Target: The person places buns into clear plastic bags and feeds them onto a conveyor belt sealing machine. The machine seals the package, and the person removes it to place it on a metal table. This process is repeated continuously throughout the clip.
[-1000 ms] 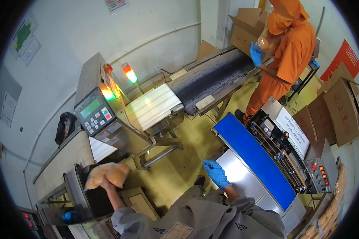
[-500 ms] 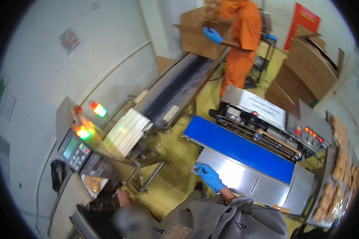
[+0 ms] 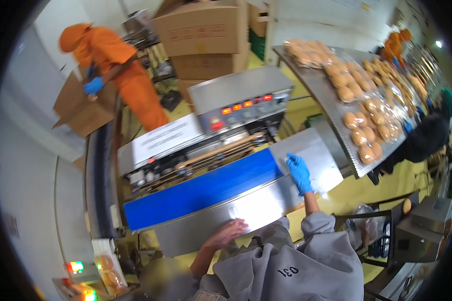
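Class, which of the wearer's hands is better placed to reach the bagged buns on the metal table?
Probably the right hand: it is nearer the bagged buns on the metal table, while the left hand is farther off, at the steel ledge.

From here the metal bench (image 3: 258, 208) gleams beside a smooth blue belt (image 3: 201, 192). The box (image 3: 203, 35) is matt cardboard; glossy clear plastic wraps the buns (image 3: 366, 153). The gray smock (image 3: 258, 273) is dull, creased cloth; the glove (image 3: 300, 175) looks rubbery, though blur leaves me unsure.
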`<move>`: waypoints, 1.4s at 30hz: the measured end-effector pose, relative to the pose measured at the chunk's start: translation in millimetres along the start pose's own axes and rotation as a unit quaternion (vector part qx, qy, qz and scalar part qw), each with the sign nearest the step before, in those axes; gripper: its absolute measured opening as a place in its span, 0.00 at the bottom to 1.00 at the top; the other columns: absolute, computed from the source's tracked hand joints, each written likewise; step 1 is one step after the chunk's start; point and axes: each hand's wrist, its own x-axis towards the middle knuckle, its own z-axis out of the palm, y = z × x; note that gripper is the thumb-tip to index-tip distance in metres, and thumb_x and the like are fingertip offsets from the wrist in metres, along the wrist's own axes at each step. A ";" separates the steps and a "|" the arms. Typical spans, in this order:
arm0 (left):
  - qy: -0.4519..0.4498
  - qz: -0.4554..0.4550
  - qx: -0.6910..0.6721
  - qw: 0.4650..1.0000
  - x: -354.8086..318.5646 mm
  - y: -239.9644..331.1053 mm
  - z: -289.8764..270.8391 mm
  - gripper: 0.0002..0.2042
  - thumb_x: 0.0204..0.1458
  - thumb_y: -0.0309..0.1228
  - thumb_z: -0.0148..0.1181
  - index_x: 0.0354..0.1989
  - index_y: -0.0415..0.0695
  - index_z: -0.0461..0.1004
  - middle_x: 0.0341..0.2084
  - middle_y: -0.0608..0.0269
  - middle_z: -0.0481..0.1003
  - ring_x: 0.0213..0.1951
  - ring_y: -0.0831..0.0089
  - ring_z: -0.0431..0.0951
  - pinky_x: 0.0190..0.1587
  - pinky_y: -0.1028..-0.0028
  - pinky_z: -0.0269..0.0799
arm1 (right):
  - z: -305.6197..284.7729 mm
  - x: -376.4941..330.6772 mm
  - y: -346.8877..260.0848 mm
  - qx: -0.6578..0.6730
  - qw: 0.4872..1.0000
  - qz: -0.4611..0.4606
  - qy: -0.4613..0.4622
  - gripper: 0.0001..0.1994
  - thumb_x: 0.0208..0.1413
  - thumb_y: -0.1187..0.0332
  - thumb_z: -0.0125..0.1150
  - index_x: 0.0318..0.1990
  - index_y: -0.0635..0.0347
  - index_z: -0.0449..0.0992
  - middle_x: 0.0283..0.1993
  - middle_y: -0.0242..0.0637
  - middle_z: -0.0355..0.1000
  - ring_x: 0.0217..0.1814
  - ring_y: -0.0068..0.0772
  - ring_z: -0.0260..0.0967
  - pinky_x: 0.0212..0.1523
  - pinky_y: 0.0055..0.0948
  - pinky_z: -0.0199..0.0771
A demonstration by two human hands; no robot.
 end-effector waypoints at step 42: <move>0.340 0.434 0.475 0.686 245.3 88.9 271.1 0.03 0.39 0.24 0.64 0.25 0.45 0.79 0.28 0.64 0.78 0.35 0.66 0.76 0.49 0.67 0.65 | -329.0 49.1 -9.1 -0.021 0.979 -0.134 -0.153 0.07 0.46 0.73 0.58 0.33 0.61 0.78 0.37 0.39 0.74 0.39 0.31 0.72 0.42 0.27 0.71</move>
